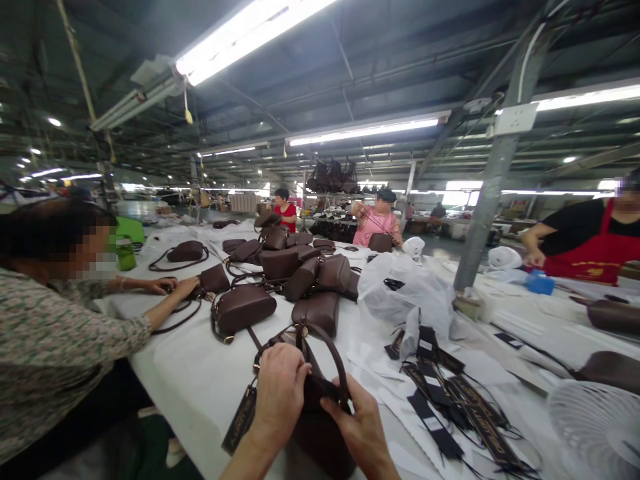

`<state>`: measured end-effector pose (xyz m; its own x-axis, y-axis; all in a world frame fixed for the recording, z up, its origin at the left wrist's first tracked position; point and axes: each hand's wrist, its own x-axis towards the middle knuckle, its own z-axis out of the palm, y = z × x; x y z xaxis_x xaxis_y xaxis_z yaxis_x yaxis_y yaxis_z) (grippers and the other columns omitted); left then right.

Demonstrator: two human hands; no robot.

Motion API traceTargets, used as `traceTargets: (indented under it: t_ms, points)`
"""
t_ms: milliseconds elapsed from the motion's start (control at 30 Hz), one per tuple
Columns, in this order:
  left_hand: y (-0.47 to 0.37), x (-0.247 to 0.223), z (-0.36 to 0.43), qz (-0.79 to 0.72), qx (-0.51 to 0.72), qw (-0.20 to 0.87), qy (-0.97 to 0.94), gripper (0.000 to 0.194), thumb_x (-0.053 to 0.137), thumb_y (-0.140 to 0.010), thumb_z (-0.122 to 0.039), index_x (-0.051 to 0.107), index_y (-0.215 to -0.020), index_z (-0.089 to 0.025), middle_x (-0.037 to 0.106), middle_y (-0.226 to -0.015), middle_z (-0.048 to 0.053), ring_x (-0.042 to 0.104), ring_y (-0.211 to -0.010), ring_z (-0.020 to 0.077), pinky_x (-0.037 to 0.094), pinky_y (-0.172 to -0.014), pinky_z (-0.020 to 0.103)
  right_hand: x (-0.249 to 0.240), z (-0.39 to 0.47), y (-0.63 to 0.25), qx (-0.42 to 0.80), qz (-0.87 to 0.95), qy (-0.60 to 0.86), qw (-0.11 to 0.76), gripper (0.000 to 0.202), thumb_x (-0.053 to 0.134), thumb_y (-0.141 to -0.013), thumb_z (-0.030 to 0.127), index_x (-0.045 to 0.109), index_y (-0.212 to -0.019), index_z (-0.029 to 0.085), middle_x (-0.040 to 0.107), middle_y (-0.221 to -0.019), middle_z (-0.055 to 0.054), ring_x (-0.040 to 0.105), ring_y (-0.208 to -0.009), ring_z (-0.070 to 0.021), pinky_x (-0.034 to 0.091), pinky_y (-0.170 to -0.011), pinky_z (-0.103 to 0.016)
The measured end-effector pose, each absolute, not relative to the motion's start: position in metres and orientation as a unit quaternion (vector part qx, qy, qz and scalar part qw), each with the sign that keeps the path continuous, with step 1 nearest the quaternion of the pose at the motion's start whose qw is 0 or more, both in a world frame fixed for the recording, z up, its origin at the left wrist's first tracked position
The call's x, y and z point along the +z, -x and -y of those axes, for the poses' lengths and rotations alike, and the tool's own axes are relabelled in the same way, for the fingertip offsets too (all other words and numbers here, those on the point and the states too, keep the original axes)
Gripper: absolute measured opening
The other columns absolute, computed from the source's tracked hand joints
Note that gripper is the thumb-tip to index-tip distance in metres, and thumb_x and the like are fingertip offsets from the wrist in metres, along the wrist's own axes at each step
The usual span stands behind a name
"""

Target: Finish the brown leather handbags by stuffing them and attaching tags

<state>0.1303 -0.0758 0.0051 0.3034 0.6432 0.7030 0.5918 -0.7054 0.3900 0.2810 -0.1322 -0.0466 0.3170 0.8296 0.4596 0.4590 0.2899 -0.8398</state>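
Observation:
A dark brown handbag (323,437) stands at the table's near edge, its handle (333,350) arched up. My left hand (281,387) is closed at the bag's top opening, fingertips pinching near the rim; what exactly lies between them is hidden. My right hand (361,420) grips the opposite side of the rim by the handle's base, thumb on top. A black hang tag (240,417) with gold lettering hangs beside my left wrist. Just beyond the handle lies another brown bag (316,312).
Many brown bags (280,263) are heaped mid-table. Black tags with cords (450,393) lie to the right near clear plastic wrap (400,287) and a white fan (595,427). A co-worker (65,333) handles a bag at left; other people stand farther back. A post (493,187) rises at right.

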Motion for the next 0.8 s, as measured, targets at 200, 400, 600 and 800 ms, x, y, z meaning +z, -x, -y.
traceTargets:
  t_ms: [200,400,600,800]
  points:
    - [-0.112,0.001,0.066,-0.405,0.511,0.073,-0.755,0.018,0.051,-0.085,-0.02,0.048,-0.067,-0.021,0.057,-0.076,0.003,0.05,-0.078,0.0219,0.039,-0.073,0.036,-0.054,0.158,-0.325,0.173,0.551,0.584,0.57,0.019,0.07,-0.074,0.038,0.063,-0.072,0.02,0.057,-0.063,0.003,0.052,-0.062,-0.0157,0.044,-0.057,-0.024]
    - [-0.127,-0.001,0.078,-0.365,0.499,0.285,-0.733,0.02,0.049,-0.085,-0.023,0.045,-0.066,-0.021,0.06,-0.086,0.003,0.055,-0.082,0.0194,0.043,-0.075,0.032,-0.051,0.167,-0.394,0.195,0.58,0.604,0.511,0.021,0.069,-0.076,0.04,0.068,-0.084,0.021,0.067,-0.079,-0.002,0.062,-0.078,-0.0214,0.05,-0.071,-0.029]
    - [-0.127,0.0,0.077,-0.31,0.454,0.412,-0.727,0.002,0.058,-0.075,-0.019,0.058,-0.074,-0.02,0.064,-0.098,0.005,0.055,-0.093,0.0204,0.043,-0.08,0.032,-0.04,0.157,-0.383,-0.086,0.567,0.652,0.496,0.033,0.059,-0.084,0.04,0.063,-0.109,0.018,0.061,-0.117,-0.015,0.056,-0.111,-0.0319,0.046,-0.095,-0.049]
    - [-0.102,-0.005,0.065,-0.199,0.333,0.658,-0.645,0.046,0.065,-0.064,-0.015,0.066,-0.11,-0.02,0.059,-0.107,0.005,0.055,-0.091,0.0173,0.045,-0.073,0.026,-0.017,0.165,-0.309,-0.071,0.711,0.564,0.415,0.031,0.063,-0.083,0.027,0.062,-0.114,0.024,0.063,-0.111,-0.009,0.061,-0.102,-0.0236,0.053,-0.089,-0.034]
